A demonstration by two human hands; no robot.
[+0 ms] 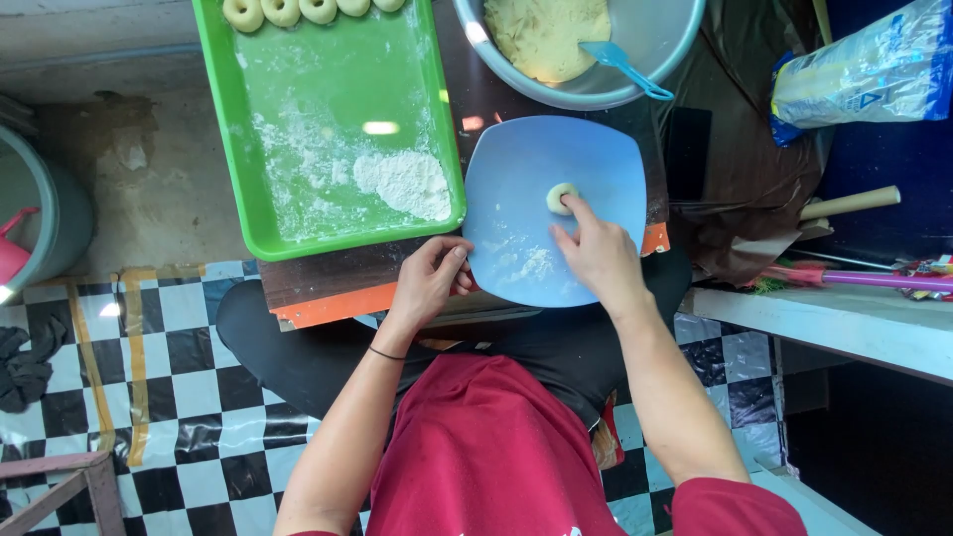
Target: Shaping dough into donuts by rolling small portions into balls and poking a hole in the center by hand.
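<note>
Red cloth of the person's shirt fills the near edge, and both forearms reach out from it over a black-and-white checked floor. The left hand (432, 278) rests at the near left rim of a blue square plate (516, 179), fingers curled loosely together against the edge to steady it. The right hand (599, 256) lies over the plate's middle, one fingertip pressed into a small dough ring (561, 198) while the other fingers stay folded back. To do this well, the press should probably stay centred and gentle, so the hole opens evenly and the ring does not tear; the flour dusting on the plate should keep it from sticking. Farther left sits a green tray (228, 139) with a flour heap (405, 183) and a row of finished dough rings (298, 10) at its far end. Farthest, a metal bowl (665, 45) holds dough (541, 35) and a blue scraper (623, 66).
</note>
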